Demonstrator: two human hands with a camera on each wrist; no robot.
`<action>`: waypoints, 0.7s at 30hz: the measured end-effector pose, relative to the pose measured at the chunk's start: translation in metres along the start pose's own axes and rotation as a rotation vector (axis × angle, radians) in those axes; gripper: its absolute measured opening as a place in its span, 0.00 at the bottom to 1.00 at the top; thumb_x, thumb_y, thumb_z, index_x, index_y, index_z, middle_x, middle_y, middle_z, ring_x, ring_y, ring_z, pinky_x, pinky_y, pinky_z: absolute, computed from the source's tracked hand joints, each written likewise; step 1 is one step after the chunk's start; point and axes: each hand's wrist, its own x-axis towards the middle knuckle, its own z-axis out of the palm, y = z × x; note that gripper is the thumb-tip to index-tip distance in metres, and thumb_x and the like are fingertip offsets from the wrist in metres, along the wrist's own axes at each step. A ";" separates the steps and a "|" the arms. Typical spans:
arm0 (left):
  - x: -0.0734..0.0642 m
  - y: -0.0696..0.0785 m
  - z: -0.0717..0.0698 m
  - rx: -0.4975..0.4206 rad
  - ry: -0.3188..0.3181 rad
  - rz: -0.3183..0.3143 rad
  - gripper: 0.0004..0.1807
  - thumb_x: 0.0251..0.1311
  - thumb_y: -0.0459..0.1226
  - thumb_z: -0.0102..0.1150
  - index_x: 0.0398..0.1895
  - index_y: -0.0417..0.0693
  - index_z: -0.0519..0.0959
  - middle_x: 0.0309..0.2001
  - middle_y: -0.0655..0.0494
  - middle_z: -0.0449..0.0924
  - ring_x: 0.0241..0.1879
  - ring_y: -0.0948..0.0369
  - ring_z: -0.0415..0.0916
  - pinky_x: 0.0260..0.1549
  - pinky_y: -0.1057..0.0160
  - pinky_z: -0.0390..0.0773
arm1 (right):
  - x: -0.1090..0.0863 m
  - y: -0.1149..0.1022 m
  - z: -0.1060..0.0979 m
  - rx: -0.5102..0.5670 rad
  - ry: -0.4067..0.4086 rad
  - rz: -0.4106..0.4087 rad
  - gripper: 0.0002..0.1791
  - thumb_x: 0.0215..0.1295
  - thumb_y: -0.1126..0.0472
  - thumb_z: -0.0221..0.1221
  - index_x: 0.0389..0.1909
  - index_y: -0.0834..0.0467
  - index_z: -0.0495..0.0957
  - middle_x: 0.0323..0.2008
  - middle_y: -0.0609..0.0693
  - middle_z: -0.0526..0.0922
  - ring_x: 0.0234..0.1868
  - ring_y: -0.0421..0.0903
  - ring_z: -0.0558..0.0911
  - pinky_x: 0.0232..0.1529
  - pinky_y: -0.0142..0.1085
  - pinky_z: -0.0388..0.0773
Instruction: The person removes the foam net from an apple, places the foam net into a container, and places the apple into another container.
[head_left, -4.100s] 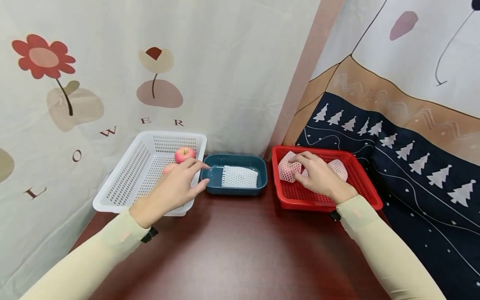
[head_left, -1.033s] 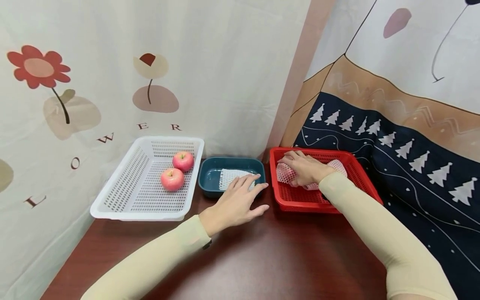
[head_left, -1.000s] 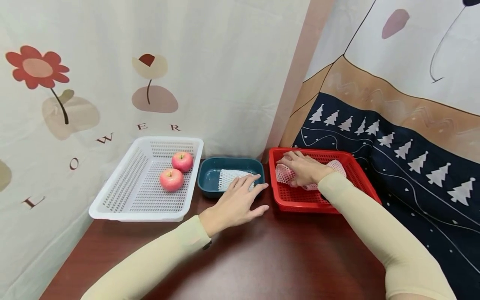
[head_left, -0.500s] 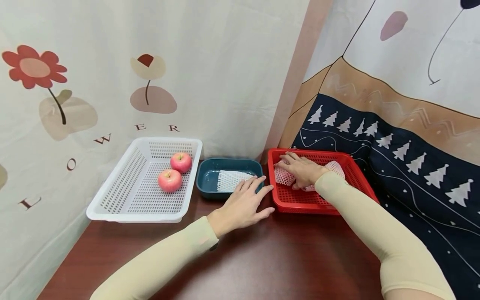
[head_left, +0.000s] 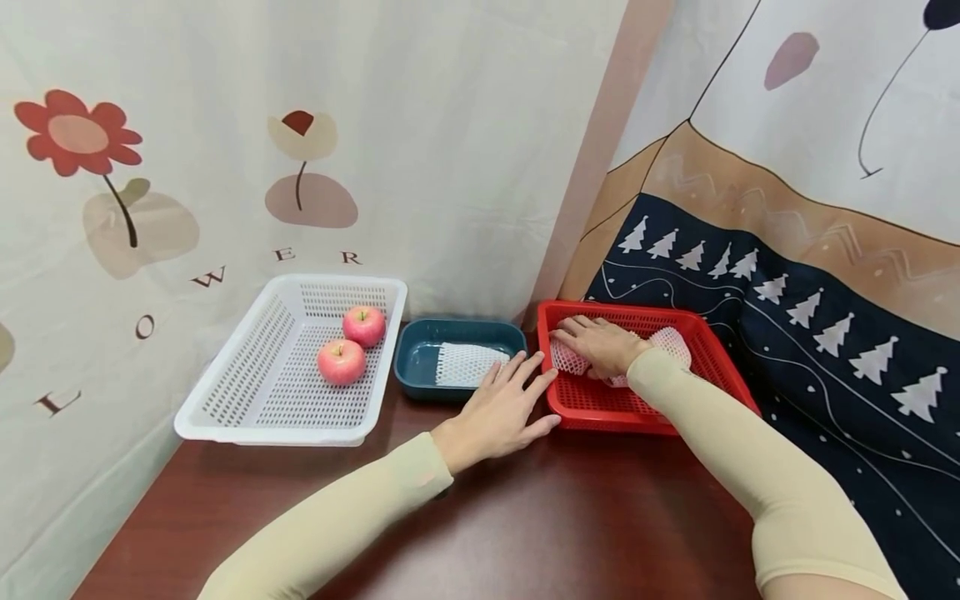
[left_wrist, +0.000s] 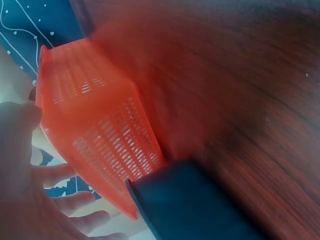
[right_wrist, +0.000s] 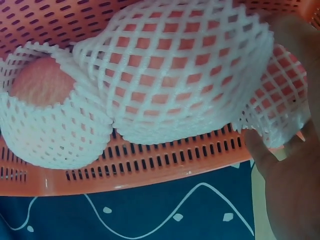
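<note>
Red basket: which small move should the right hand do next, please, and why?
Perhaps close the right hand firmly around the leftmost netted apple in the red basket: its fingers reach over the apple and the thumb is beside it, but a secure grip cannot be seen.

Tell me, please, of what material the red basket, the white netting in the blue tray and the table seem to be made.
Red basket: probably glossy plastic; its walls have regular moulded slots and catch highlights.
White netting: likely matte plastic foam; soft-looking strands form an open mesh.
Table: wood or wood-look laminate, somewhat shiny; reddish-brown grain shows, light reflects.
</note>
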 end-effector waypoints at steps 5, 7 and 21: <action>0.001 0.002 0.005 -0.004 -0.018 -0.012 0.45 0.86 0.68 0.51 0.96 0.58 0.62 0.97 0.51 0.55 0.95 0.42 0.55 0.91 0.29 0.60 | 0.003 -0.001 0.006 -0.015 -0.015 0.010 0.54 0.64 0.58 0.85 0.87 0.57 0.68 0.84 0.64 0.73 0.85 0.68 0.74 0.82 0.68 0.78; 0.002 0.003 0.007 0.004 -0.018 -0.009 0.46 0.86 0.68 0.49 0.96 0.57 0.61 0.97 0.52 0.55 0.95 0.42 0.54 0.92 0.29 0.60 | 0.004 -0.002 0.008 -0.020 -0.010 0.010 0.53 0.64 0.58 0.85 0.87 0.57 0.69 0.84 0.64 0.73 0.84 0.68 0.75 0.81 0.67 0.80; 0.006 0.002 0.010 0.025 -0.011 -0.005 0.45 0.88 0.67 0.46 0.96 0.54 0.60 0.97 0.53 0.56 0.95 0.42 0.56 0.92 0.30 0.60 | 0.006 -0.001 0.009 -0.036 0.047 -0.012 0.49 0.59 0.61 0.87 0.81 0.56 0.76 0.77 0.62 0.80 0.74 0.67 0.79 0.71 0.61 0.90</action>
